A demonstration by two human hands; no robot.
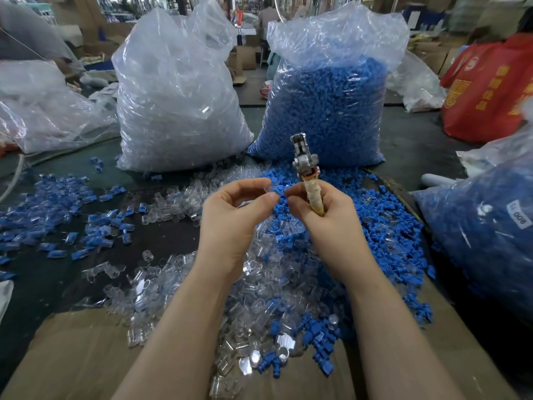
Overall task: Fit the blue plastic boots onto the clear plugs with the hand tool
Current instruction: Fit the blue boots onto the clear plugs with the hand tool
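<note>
My left hand [236,215] pinches a clear plug [266,188] between thumb and forefinger above the heap. My right hand [320,215] grips the hand tool [306,166], whose tape-wrapped handle runs through my fist and whose metal head points up. The thumb and forefinger of that same hand also pinch a small blue boot [284,194], close to the plug. Under both hands lies a mixed pile of loose clear plugs [259,284] and blue boots [383,226]. Fitted blue-and-clear pieces [57,215] are spread at the left.
A tall clear bag of plugs [176,96] and a bag of blue boots [328,105] stand behind the pile. Another bag of blue parts [484,232] sits at the right. Cardboard [72,356] covers the near table. A red bag [490,82] lies far right.
</note>
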